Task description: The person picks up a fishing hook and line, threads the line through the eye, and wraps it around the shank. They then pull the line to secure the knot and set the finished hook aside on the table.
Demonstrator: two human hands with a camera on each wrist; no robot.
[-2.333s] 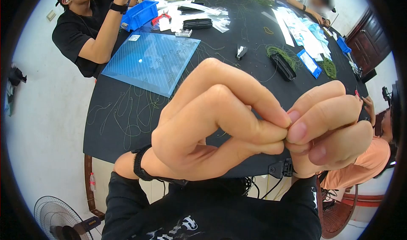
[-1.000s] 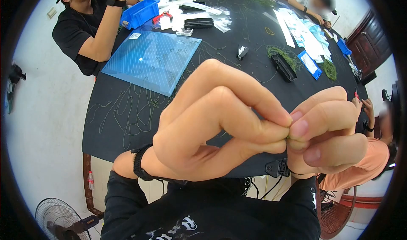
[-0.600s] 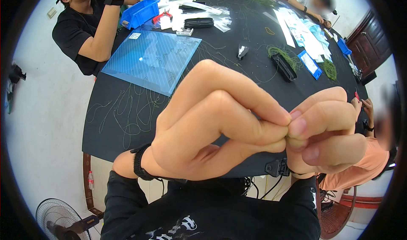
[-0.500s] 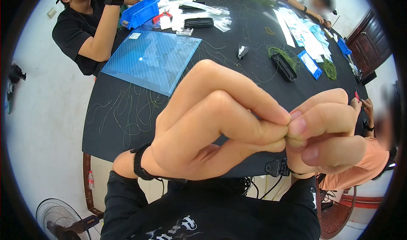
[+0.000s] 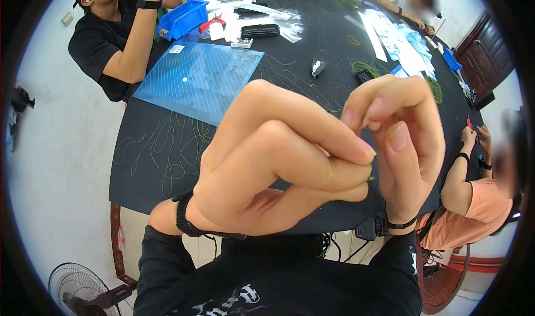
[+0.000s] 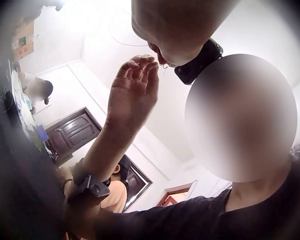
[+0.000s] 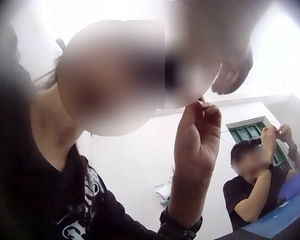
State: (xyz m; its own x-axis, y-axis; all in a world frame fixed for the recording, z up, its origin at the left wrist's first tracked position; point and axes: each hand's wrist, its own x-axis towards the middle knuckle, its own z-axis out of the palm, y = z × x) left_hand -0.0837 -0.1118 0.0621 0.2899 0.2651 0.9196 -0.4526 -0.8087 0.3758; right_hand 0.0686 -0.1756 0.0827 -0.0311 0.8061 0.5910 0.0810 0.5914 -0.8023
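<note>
My left hand (image 5: 273,165) pinches a thin green line between thumb and fingers; its short end (image 5: 370,178) pokes out at the fingertips in the head view. A fine curved strand (image 6: 125,43) runs from beside those fingertips in the left wrist view. Just to the right, my right hand (image 5: 418,132) is raised with bent fingers, its thumb apart from the index finger and nothing visible between them. In the right wrist view, the left hand (image 7: 197,140) is upright, below and left of the right hand's fingers (image 7: 235,75).
On the black table (image 5: 301,93) lie a blue ruled board (image 5: 195,79), loose thin lines (image 5: 167,148), a blue bin (image 5: 184,19) and red-handled pliers (image 5: 214,23). White papers (image 5: 401,42) and green line bundles (image 5: 362,68) lie beyond. Other people sit around the table.
My right hand has come away from the left fingertips, moving up and turning, its thumb now apart. The left hand has shifted slightly left, and the green end now shows.
</note>
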